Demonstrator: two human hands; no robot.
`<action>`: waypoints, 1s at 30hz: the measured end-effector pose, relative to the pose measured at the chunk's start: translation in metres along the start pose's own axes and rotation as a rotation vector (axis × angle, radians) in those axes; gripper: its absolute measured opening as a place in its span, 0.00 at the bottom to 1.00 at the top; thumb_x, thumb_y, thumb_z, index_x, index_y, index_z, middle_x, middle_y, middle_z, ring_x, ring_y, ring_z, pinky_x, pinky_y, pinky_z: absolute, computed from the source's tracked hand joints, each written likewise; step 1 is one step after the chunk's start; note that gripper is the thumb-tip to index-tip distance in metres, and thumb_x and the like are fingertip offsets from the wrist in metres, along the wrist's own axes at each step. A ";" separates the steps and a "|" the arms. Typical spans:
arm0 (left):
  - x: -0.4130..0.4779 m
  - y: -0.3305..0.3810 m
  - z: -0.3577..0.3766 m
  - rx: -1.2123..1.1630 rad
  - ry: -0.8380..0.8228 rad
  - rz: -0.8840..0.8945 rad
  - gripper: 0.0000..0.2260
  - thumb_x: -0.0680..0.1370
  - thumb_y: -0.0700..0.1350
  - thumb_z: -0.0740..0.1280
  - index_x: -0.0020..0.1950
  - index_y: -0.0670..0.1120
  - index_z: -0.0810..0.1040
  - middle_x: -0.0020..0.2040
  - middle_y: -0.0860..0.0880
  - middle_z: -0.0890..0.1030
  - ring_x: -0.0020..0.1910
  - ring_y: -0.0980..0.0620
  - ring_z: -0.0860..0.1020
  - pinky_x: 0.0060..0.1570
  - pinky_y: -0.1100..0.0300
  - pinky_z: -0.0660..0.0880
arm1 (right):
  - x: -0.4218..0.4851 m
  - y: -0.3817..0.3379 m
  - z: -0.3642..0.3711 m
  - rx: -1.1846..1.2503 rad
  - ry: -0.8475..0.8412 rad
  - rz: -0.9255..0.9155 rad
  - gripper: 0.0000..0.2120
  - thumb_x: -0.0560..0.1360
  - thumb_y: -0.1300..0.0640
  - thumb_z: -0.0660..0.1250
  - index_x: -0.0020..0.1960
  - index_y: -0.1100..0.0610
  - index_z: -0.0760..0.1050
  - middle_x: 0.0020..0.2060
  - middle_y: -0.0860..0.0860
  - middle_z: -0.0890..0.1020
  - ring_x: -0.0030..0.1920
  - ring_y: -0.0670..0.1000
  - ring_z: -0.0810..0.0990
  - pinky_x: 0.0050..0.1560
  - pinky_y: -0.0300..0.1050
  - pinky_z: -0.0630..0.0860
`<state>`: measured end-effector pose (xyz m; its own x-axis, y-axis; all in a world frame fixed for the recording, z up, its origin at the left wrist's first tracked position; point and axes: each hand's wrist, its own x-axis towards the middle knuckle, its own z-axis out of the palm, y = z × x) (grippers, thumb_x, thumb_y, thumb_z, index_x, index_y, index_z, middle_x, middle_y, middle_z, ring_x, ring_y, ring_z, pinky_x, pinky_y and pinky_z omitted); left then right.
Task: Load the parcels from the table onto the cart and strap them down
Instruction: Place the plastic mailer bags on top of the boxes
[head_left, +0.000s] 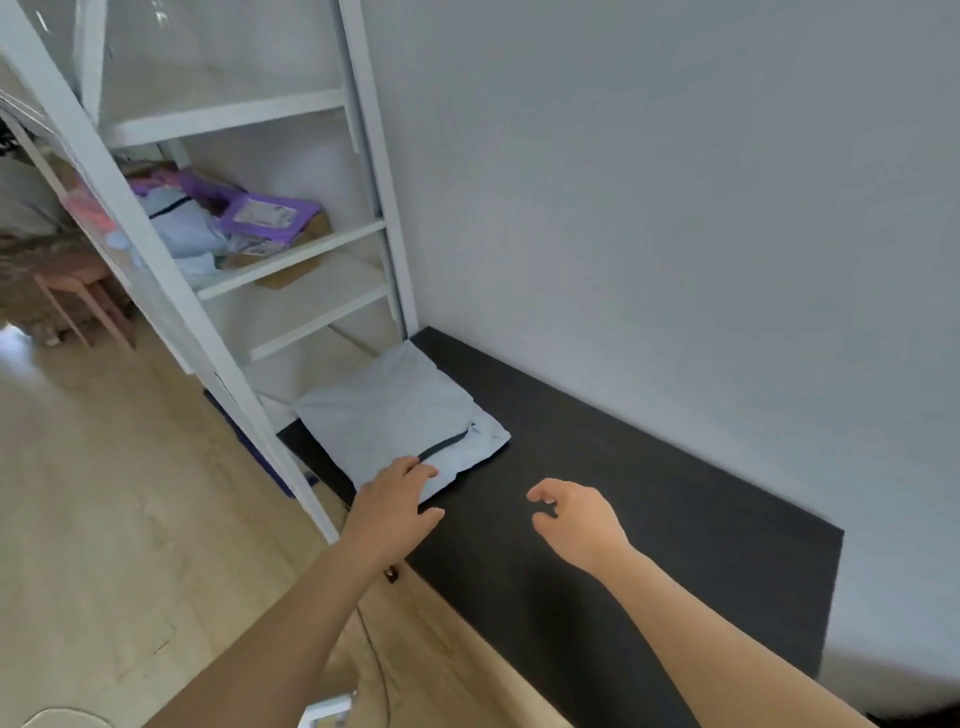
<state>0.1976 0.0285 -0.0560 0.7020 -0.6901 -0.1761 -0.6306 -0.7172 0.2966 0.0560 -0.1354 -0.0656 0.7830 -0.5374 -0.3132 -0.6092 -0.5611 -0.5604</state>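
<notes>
Parcel (395, 415) on black table (649, 499), left fingers (422, 471) relaxed on its near edge, right fingers (543, 491) loose, empty

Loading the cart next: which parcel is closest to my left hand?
The pale blue mailer on the black table, touched by the left hand; the purple parcel sits away on the white rack.

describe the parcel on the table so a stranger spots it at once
Find the black table by the wall. At its far end, beside the white rack, lies a flat pale blue parcel with a dark strip. Unlike the rack's parcels, it lies under the left hand.
</notes>
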 end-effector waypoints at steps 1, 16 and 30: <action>0.013 -0.008 -0.004 -0.003 0.014 -0.033 0.23 0.78 0.54 0.62 0.72 0.52 0.65 0.73 0.50 0.63 0.68 0.50 0.67 0.66 0.53 0.67 | 0.014 -0.006 0.000 0.009 -0.026 0.008 0.17 0.78 0.57 0.61 0.65 0.49 0.72 0.62 0.48 0.77 0.60 0.50 0.76 0.58 0.41 0.72; 0.136 -0.085 -0.007 -0.058 -0.213 0.058 0.27 0.78 0.54 0.62 0.74 0.49 0.59 0.74 0.48 0.58 0.71 0.48 0.61 0.68 0.53 0.65 | 0.131 -0.055 0.049 0.562 -0.124 0.575 0.16 0.75 0.62 0.64 0.62 0.64 0.75 0.51 0.60 0.82 0.44 0.52 0.76 0.43 0.44 0.74; 0.192 -0.101 -0.032 -0.057 -0.244 0.223 0.22 0.78 0.59 0.59 0.68 0.50 0.66 0.63 0.49 0.66 0.62 0.52 0.66 0.59 0.59 0.69 | 0.175 -0.106 0.076 1.217 0.061 0.815 0.07 0.78 0.62 0.63 0.55 0.63 0.74 0.46 0.58 0.81 0.42 0.55 0.81 0.44 0.49 0.79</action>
<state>0.4064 -0.0284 -0.0891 0.4442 -0.8373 -0.3189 -0.7355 -0.5440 0.4039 0.2667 -0.1222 -0.1193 0.2561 -0.4817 -0.8381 -0.3672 0.7535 -0.5453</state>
